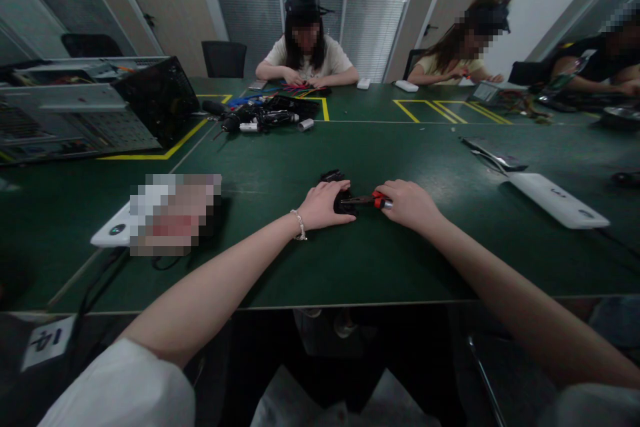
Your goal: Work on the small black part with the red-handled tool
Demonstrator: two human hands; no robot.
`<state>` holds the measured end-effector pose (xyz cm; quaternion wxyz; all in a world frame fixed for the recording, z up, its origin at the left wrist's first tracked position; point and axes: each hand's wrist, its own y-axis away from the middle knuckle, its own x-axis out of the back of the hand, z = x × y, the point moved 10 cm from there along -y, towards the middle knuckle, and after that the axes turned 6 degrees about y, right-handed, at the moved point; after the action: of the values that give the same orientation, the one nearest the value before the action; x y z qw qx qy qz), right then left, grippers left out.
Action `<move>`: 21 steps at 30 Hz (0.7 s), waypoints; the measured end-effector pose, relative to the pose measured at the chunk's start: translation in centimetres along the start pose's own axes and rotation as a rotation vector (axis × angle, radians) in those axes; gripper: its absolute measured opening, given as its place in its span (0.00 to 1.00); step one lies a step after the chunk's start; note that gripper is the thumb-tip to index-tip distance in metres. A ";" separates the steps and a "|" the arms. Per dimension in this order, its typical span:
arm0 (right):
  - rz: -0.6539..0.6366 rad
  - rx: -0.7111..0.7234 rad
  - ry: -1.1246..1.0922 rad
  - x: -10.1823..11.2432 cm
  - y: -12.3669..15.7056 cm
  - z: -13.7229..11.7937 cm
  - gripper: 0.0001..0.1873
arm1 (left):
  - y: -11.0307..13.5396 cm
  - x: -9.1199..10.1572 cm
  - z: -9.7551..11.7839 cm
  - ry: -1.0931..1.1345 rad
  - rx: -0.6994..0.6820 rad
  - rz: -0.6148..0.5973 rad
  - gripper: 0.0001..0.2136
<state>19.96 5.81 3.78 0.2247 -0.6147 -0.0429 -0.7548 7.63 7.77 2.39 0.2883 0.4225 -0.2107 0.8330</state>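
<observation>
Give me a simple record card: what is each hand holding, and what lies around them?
Left hand: curled around a small black object, kind unclear
Right hand: holding red-handled metal pliers
Pliers: tips at the black object, contact unclear
Surface: dark green tabletop
Nearby left: white oblong device, partly pixelated
Nearby right: white, flat oblong device
Far left: opened grey metal computer case

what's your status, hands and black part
Left hand around black part. Right hand holding red-handled pliers, tips at the part. White device off right, clear of hands.
</observation>
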 end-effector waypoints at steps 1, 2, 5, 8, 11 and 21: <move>-0.002 -0.001 0.007 0.0 0.0 0.0 0.15 | 0.0 0.0 0.0 0.001 -0.001 -0.001 0.35; -0.001 -0.001 0.017 0.1 0.0 -0.1 0.15 | 0.0 0.0 0.0 0.002 -0.003 -0.001 0.35; 0.014 0.006 0.058 0.6 0.1 -0.3 0.15 | 0.0 -0.1 -0.1 0.006 -0.010 0.001 0.35; 0.032 0.023 0.085 1.0 0.2 -0.5 0.15 | -0.1 -0.1 0.0 0.002 -0.020 0.015 0.35; 0.048 0.029 0.083 1.0 0.3 -0.5 0.14 | -0.1 -0.1 0.0 0.002 -0.019 0.015 0.35; -0.005 0.002 -0.016 -0.1 0.0 0.2 0.14 | 0.0 0.0 0.1 0.007 -0.011 0.002 0.35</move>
<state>20.14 5.89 3.68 0.2230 -0.6205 -0.0471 -0.7503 7.72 7.73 2.48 0.2906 0.4178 -0.2149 0.8335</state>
